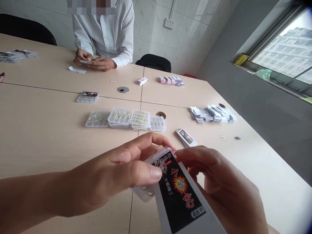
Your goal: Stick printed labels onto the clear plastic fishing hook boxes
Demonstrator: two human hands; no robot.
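Note:
My left hand (117, 172) is closed around a clear plastic hook box (145, 195), its thumb pressing on the black printed label at the top of a white card (179, 191). The card lies over the box and slants toward me, out of the bottom of the view. Closed along the card's right side is my right hand (221, 178), with thumb and forefinger near the label's top corner. Its other fingers are partly hidden. Just beyond my hands lies a small stack of similar printed cards (186, 138).
Clear boxes of hooks (120, 116) stand in stacks mid-table; one labelled box (87, 97) sits apart. White slips (212, 113) lie in piles at right, red-edged cards (172, 80) farther back. Across the table, a person in a white shirt (104, 35) holds a small item.

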